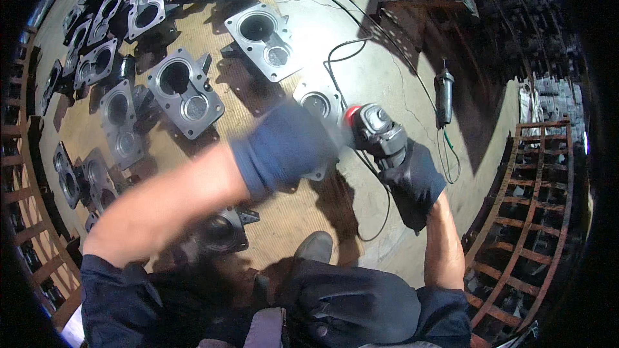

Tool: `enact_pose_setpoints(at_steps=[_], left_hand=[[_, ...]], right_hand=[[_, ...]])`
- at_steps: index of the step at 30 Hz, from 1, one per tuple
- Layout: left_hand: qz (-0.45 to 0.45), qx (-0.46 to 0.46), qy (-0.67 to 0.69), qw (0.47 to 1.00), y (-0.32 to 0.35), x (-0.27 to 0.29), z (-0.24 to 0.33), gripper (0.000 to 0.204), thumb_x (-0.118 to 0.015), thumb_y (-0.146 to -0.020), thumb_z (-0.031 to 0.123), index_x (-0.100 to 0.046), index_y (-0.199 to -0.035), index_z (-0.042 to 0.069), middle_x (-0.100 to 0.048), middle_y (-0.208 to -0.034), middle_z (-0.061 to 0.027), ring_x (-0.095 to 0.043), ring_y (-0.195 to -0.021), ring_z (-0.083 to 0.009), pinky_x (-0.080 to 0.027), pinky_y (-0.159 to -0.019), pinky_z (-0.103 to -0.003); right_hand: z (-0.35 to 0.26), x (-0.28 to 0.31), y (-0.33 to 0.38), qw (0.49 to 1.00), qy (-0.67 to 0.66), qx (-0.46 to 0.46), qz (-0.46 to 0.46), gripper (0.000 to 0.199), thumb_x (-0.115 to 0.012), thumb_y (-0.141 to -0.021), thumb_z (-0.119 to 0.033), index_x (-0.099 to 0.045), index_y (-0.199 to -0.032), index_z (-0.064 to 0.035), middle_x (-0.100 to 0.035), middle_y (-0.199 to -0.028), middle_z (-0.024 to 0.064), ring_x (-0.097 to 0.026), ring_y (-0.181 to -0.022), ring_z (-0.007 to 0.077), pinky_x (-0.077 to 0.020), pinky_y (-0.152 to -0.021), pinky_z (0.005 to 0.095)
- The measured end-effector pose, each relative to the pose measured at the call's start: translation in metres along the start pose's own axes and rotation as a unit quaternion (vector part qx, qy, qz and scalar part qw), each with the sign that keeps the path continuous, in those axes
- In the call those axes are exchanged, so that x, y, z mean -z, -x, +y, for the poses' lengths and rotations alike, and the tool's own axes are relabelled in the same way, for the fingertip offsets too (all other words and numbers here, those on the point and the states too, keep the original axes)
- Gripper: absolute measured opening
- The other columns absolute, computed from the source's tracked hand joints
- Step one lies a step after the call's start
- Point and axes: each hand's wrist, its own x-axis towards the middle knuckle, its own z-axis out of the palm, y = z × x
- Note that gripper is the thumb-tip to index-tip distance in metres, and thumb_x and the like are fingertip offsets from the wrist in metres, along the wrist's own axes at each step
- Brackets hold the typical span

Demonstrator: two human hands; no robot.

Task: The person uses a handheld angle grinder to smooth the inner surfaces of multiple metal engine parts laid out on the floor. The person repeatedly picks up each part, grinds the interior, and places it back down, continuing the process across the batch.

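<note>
My right hand point(414, 177), in a dark glove, is wrapped round an angle grinder point(380, 125) with a red disc area at its head. My left hand point(293, 142), in a dark blue glove, is smeared by motion, and its fingers cannot be made out. It passes in front of a grey metal casting point(317, 95) with a round bore, hiding the casting's middle. The grinder's head is just right of this casting; whether they touch is not clear. Farther off and to the left stand similar castings, one point(261, 38) beyond my left hand and another point(184, 93) left of it.
Several more castings point(103, 64) stand on brown cardboard point(271, 238) to the left. Black cables point(348, 58) run over the concrete floor. A slim black power tool point(445, 96) lies at the right. Rusty metal racks point(538, 200) line both sides. My shoe point(314, 245) is near the cardboard's front.
</note>
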Motion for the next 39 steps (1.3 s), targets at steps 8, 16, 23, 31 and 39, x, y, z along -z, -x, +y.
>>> enact_pose_setpoints(at_steps=[8, 16, 23, 31, 39], left_hand=[[-0.045, 0.331, 0.667, 0.666, -0.016, -0.139, 0.238, 0.058, -0.074, -0.089, 0.038, -0.059, -0.126, -0.003, -0.071, -0.110, -0.0207, -0.069, -0.103, -0.0314, -0.055, -0.089, -0.043], [0.230, 0.325, 0.737, 0.546, -0.088, -0.132, 0.178, 0.034, -0.077, -0.078, 0.006, -0.067, -0.110, 0.000, -0.072, -0.103, -0.0090, -0.064, -0.095, -0.0137, -0.054, -0.086, -0.034], [0.238, 0.299, 0.715, 0.585, -0.096, -0.156, 0.178, 0.034, -0.075, -0.075, 0.009, -0.067, -0.106, -0.002, -0.072, -0.098, -0.0127, -0.068, -0.092, -0.0223, -0.054, -0.084, -0.036], [0.148, 0.326, 0.738, 0.572, -0.096, -0.140, 0.178, 0.040, -0.073, -0.077, 0.002, -0.063, -0.116, 0.000, -0.069, -0.111, -0.0091, -0.062, -0.104, -0.0176, -0.052, -0.093, -0.036], [0.223, 0.306, 0.754, 0.536, -0.099, -0.116, 0.138, 0.016, -0.072, -0.079, 0.007, -0.071, -0.092, -0.003, -0.071, -0.078, -0.0076, -0.066, -0.075, -0.0134, -0.054, -0.067, -0.033]], right_hand=[[0.014, -0.030, -0.001, 0.998, -0.045, 0.010, -0.035, 0.053, -0.079, -0.062, -0.024, -0.066, -0.108, -0.0006, -0.073, -0.098, 0.0173, -0.070, -0.089, 0.0307, -0.0554, -0.083, 0.0369], [0.013, -0.015, -0.047, 0.990, 0.075, 0.121, 0.011, 0.032, -0.074, -0.065, -0.018, -0.065, -0.091, -0.0022, -0.068, -0.080, 0.0159, -0.065, -0.070, 0.0302, -0.0535, -0.069, 0.0382], [0.018, -0.010, -0.047, 0.985, 0.104, 0.138, -0.005, 0.024, -0.072, -0.068, -0.021, -0.066, -0.086, -0.0068, -0.068, -0.078, 0.0134, -0.067, -0.073, 0.0340, -0.0539, -0.067, 0.0408], [0.013, -0.007, -0.044, 0.987, 0.044, 0.156, -0.001, 0.022, -0.071, -0.071, -0.018, -0.064, -0.089, -0.0060, -0.067, -0.075, 0.0132, -0.065, -0.069, 0.0338, -0.0533, -0.066, 0.0398], [0.001, -0.001, -0.083, 0.948, 0.127, 0.293, 0.001, 0.021, -0.071, -0.073, -0.016, -0.065, -0.088, -0.0035, -0.065, -0.071, 0.0128, -0.063, -0.064, 0.0278, -0.0527, -0.065, 0.0381]])
